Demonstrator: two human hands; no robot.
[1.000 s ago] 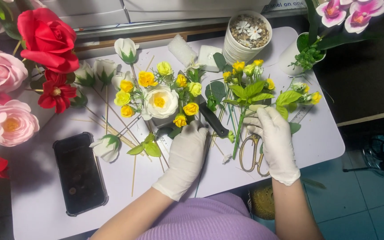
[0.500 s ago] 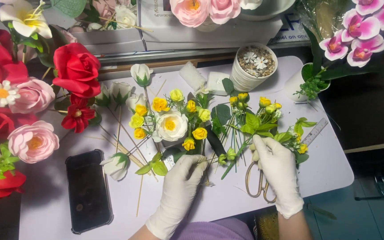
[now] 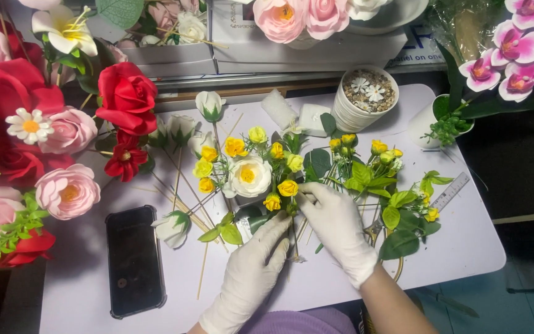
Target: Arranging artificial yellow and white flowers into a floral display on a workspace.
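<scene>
- The left hand [image 3: 251,272] wears a white glove. Its fingers point up toward 1 o'clock and close around thin green stems of the yellow flower bunch [image 3: 251,170].
- The right hand [image 3: 338,229] wears a white glove too. Its fingertips pinch at a small yellow rose [image 3: 288,188] at the bottom of the bunch.
- The two hands are just beside each other, near the middle of the white table [image 3: 465,247].
- The bunch lies at 12 o'clock from the hands. It has a big white flower [image 3: 248,175] with a yellow middle, and little yellow roses all around it.
- At 3 o'clock from the bunch lies a leafy green sprig [image 3: 390,198] with small yellow buds.
- Gold scissors [image 3: 394,263] lie partly under the right wrist and the leaves.
- A clear ruler [image 3: 452,192] lies at 3 o'clock from the right hand, close to the table edge.
- A black phone [image 3: 134,260] lies flat at 9 o'clock from the left hand.
- A white bud [image 3: 172,226] on a stick lies between the phone and the bunch.
- A white pot [image 3: 364,99] with pebbles and small white flowers stands at 1 o'clock from the bunch.
- Big red and pink roses [image 3: 69,124] fill the left side, at 9 to 10 o'clock.
- Pink and white orchids [image 3: 520,55] stand at 2 o'clock, in the far corner.
</scene>
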